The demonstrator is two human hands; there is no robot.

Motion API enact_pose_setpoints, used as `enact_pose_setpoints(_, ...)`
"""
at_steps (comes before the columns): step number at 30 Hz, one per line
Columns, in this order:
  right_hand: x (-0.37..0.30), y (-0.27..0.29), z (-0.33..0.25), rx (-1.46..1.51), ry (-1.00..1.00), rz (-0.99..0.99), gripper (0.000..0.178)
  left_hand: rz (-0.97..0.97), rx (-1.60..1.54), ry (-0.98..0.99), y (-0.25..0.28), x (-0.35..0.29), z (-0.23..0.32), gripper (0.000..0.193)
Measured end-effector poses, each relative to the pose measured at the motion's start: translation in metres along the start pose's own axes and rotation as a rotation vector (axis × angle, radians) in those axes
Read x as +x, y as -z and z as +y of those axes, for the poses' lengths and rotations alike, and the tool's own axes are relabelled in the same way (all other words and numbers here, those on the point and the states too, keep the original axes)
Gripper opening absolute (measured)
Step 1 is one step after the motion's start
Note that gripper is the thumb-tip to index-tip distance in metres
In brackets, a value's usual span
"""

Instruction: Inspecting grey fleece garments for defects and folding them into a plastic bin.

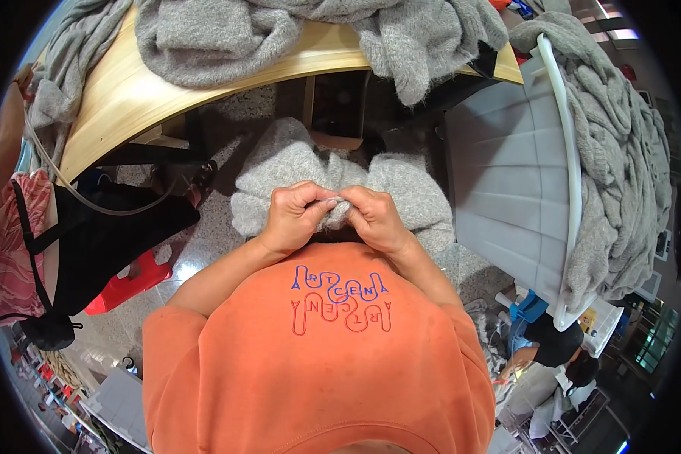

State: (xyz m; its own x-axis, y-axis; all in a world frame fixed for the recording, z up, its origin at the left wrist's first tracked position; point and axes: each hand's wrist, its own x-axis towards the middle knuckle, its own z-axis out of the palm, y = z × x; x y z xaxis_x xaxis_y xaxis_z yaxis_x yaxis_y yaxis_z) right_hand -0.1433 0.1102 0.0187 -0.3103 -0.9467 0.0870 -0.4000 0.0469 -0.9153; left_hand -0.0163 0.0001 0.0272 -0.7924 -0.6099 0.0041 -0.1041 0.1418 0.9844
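A fuzzy grey knitted garment lies across my lap, and part of it is drawn up between my hands. My left hand pinches its gathered edge between thumb and fingers. Close beside it, almost touching, my right hand pinches the same bit of knit from the other side. A small grey fold shows between the fingertips; whether anything finer is held there is too small to tell.
Ahead is a wooden table with grey knitwear hanging over its edge. A grey plastic bin heaped with knits stands at right. At left sits a person in a black apron by a red stool. Another person works behind right.
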Motion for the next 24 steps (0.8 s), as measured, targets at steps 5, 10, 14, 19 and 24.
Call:
enact_pose_setpoints(5, -0.003, -0.003, -0.001, 0.217, -0.123, 0.016, 0.020, 0.050, 0.084, -0.094, -0.003, -0.001, 0.001, 0.005)
enact_pose_setpoints(10, -0.005, -0.001, -0.011, 0.264, -0.173, 0.019, 0.020, 0.047, 0.095, -0.145, -0.002, 0.002, 0.005, 0.004)
enact_pose_setpoints(14, -0.002, -0.005, -0.008, -0.221, 0.161, 0.126, 0.021, 0.041, -0.022, 0.020, -0.001, 0.001, 0.003, 0.005)
enact_pose_setpoints(19, -0.007, -0.012, -0.014, -0.171, 0.060, 0.168, 0.021, 0.105, 0.073, -0.107, -0.004, -0.002, -0.002, 0.006)
enact_pose_setpoints(24, -0.008, -0.019, -0.021, -0.214, 0.022, 0.262, 0.014, 0.181, 0.205, -0.256, -0.010, 0.000, 0.001, 0.007)
